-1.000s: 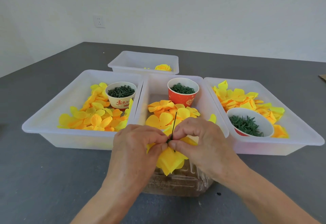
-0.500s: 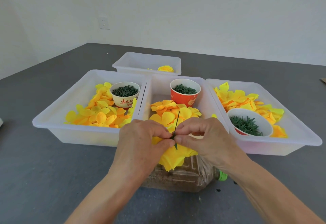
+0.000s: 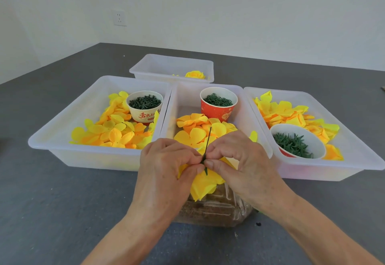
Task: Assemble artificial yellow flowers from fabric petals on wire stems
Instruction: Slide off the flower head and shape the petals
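Head view: both hands meet at the centre of the frame, just in front of the middle tray [image 3: 245, 118]. The left hand [image 3: 164, 173] and the right hand [image 3: 241, 166] have curled fingers, and their thumbs and forefingers pinch a thin green stem [image 3: 208, 139] from either side. The stem stands nearly upright, its tip leaning toward 1 o'clock over the petals [image 3: 195, 133] in the middle tray. Below the pinch, at 6 o'clock, yellow flower [image 3: 205, 185] fabric hangs between the hands, over a clear bottle [image 3: 214, 208] lying on the grey table [image 3: 62, 202].

At 9 o'clock a left tray [image 3: 68, 116] holds petals and a white cup [image 3: 145, 108]. At 3 o'clock, a right tray [image 3: 354, 150] holds petals and a bowl [image 3: 312, 137]. At 12 o'clock, a red cup [image 3: 217, 110]; beyond it, a far tray [image 3: 166, 62].
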